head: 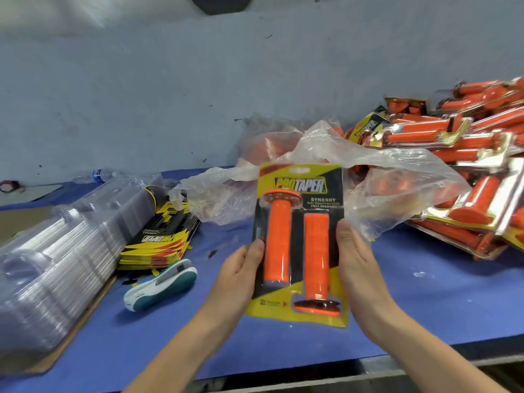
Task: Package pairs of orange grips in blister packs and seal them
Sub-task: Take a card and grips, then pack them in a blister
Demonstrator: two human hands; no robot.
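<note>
I hold a blister pack (297,242) upright above the blue table (425,302), between both hands. It has a yellow and black card and two orange grips side by side under clear plastic, one flange up, one flange down. My left hand (241,276) grips its left edge, thumb on the front. My right hand (354,256) grips the right edge, thumb on the front beside the right grip. A clear plastic bag (326,160) with loose orange grips lies behind the pack.
A heap of filled packs (465,165) covers the right of the table. A stack of clear blister shells (56,259) lies at the left, printed cards (161,236) beside it. A white and teal stapler (161,285) lies near my left hand. A water bottle (99,175) rests by the wall.
</note>
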